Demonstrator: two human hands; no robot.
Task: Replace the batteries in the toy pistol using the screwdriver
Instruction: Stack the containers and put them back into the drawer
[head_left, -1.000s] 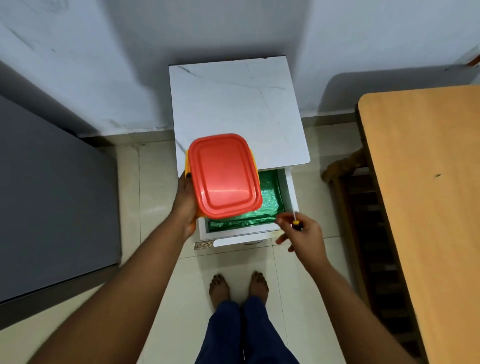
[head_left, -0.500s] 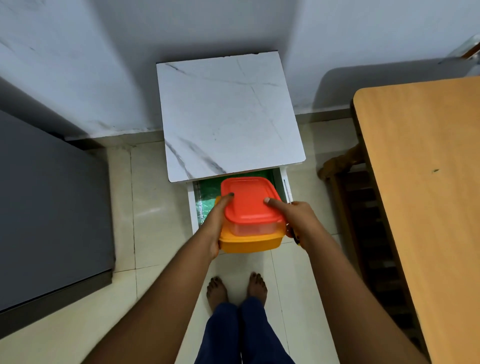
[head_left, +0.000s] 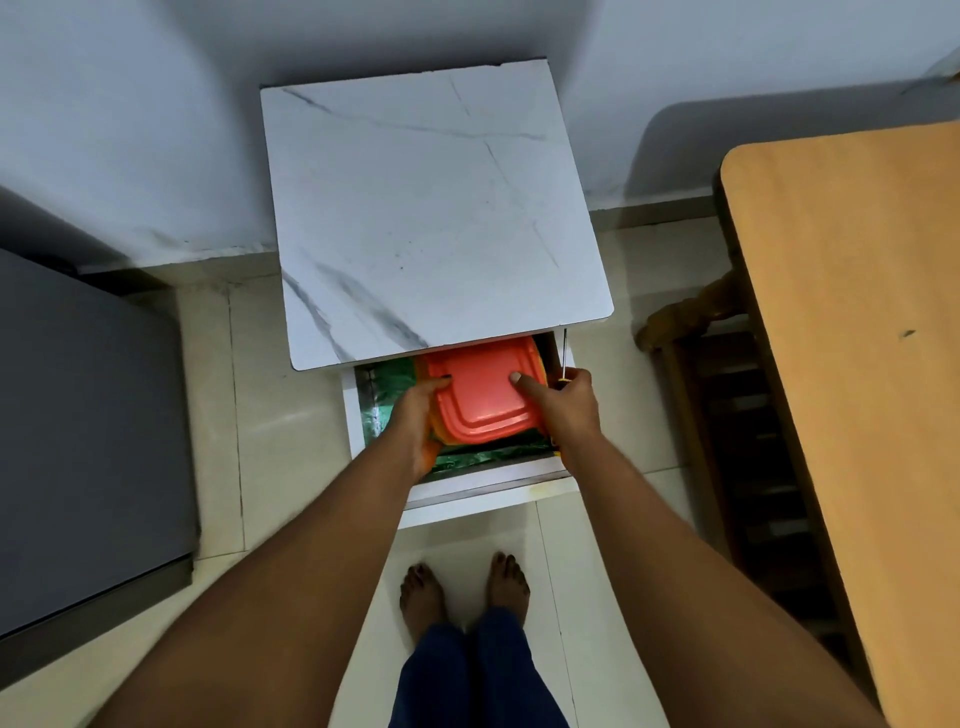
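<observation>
Both hands, left (head_left: 415, 421) and right (head_left: 563, 410), grip the red-lidded box (head_left: 483, 395) (contents hidden) inside the drawer (head_left: 467, 486).

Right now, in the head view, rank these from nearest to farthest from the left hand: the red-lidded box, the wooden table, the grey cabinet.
1. Red-lidded box: touching the left hand, inside the open drawer.
2. Grey cabinet: off to the left, across bare floor.
3. Wooden table: far right, beyond the right hand.

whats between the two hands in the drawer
In the head view, the red-lidded container sits between the left hand and the right hand, both touching it, inside the open drawer.
</observation>
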